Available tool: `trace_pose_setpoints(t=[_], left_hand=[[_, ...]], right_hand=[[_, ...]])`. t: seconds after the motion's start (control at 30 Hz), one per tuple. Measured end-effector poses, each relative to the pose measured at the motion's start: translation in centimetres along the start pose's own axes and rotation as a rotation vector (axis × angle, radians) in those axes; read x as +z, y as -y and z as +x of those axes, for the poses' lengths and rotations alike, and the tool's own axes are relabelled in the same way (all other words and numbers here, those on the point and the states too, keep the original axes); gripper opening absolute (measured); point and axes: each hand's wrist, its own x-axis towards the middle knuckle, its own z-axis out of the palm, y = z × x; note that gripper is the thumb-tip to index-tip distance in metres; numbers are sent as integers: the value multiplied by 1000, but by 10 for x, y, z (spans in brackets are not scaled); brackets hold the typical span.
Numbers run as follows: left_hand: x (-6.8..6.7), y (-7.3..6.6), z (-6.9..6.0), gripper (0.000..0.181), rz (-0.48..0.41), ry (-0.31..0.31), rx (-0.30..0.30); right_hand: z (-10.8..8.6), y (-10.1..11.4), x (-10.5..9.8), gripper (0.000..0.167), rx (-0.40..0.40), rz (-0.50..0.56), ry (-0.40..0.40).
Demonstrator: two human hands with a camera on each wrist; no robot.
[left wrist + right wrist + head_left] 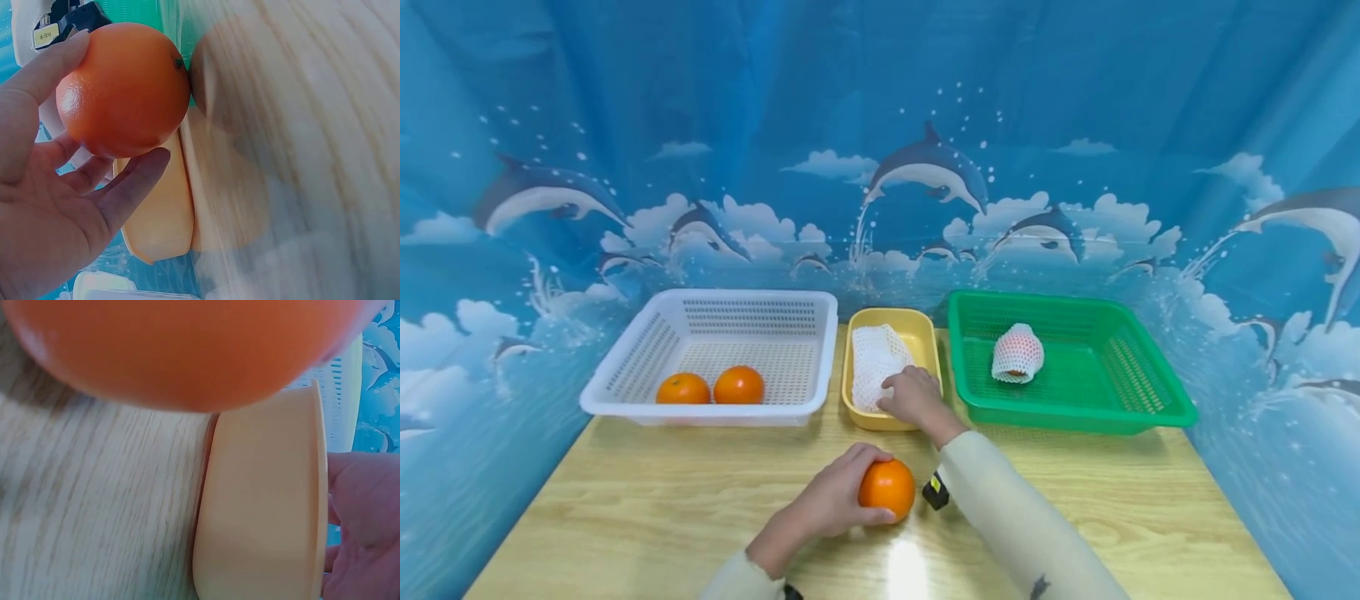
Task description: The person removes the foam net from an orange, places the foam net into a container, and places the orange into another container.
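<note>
On the wooden table, my left hand (838, 496) grips an orange (889, 489), thumb on the near side and fingers around the far side. The left wrist view shows the same orange (125, 90) against the tabletop, its small green stem end facing the table. My right hand (914, 394) reaches over the rim of a small yellow basket (880, 422), fingertips at the white foam fruit nets (874, 358) inside. Whether they pinch a net is unclear; in the right wrist view the basket wall (262, 500) hides the fingertips.
Left of the yellow basket stands a white basket (707, 410) with two oranges (739, 385) in it. To the right, a green basket (1075, 421) holds a fruit in a foam net (1018, 353). A blue dolphin-print curtain (880, 100) hangs behind.
</note>
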Motion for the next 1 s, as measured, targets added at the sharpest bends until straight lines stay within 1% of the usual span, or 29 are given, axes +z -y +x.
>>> trace_pose_setpoints(t=[0.2,0.3,0.43,0.53,0.63,0.73,0.83,0.9,1.0], left_hand=[[1,-1,0,65,2,1,1],[1,-1,0,65,-7,-1,8],[2,-1,1,65,-18,-1,14],[3,-1,1,65,-15,-1,9],[3,0,0,65,-14,-1,8],[3,1,0,65,-16,-3,13],[3,0,0,65,-19,-4,16],[3,0,0,65,-18,-6,18],[2,-1,-1,64,-13,-10,27]], right_hand=[[0,-3,0,31,2,11,18],[0,-4,1,29,2,14,11],[-2,-6,2,25,-13,49,-13],[-4,-5,5,18,-23,111,-49],[-6,-5,7,13,-26,170,-112],[-9,-6,10,23,-30,209,-208],[-12,-7,13,33,-39,237,-322],[-13,-7,15,36,-51,257,-386],[-15,-8,16,34,-73,294,-454]])
